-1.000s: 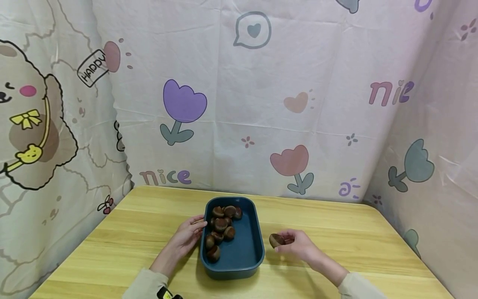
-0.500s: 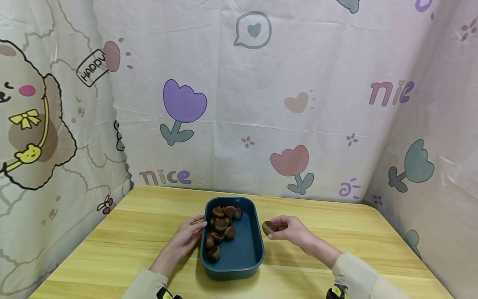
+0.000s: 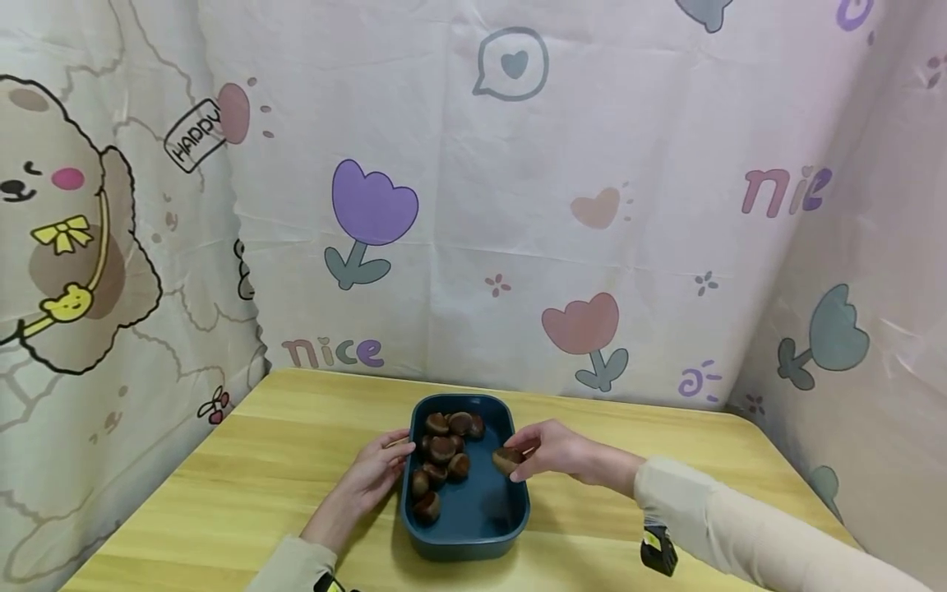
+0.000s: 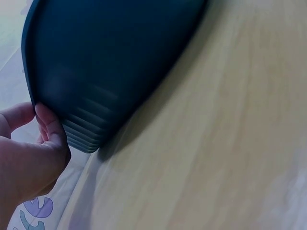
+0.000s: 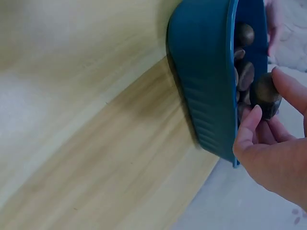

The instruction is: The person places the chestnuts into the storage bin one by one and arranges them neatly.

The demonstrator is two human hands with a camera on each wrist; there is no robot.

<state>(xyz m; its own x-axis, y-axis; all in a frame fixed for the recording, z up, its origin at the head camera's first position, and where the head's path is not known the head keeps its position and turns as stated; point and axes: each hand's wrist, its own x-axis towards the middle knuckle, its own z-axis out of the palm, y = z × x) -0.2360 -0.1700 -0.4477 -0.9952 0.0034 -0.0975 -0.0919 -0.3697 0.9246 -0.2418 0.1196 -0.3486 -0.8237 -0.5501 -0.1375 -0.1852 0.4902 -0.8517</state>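
A deep dark-blue rectangular container [image 3: 473,538] with rounded corners stands on the table, with several brown chestnuts [image 3: 442,449] gathered along its left side. My left hand [image 3: 376,473] holds the container's left rim; in the left wrist view the thumb and fingers of this hand [image 4: 36,158] pinch the edge. Over the container's right rim, my right hand [image 3: 553,452] pinches one chestnut [image 3: 506,460] between thumb and fingers. In the right wrist view this held chestnut [image 5: 266,93] is above the opening, and part of the other nuts is hidden behind the container wall.
The light wooden table [image 3: 296,436] extends around the container on all sides. A patterned cloth [image 3: 473,205] hangs behind the table and at both sides. A black wrist device [image 3: 657,549] is strapped on the right sleeve.
My right hand has moved left with the chestnut, from beside the container to over its right rim. The left hand keeps its place on the rim. The head view has shifted slightly.
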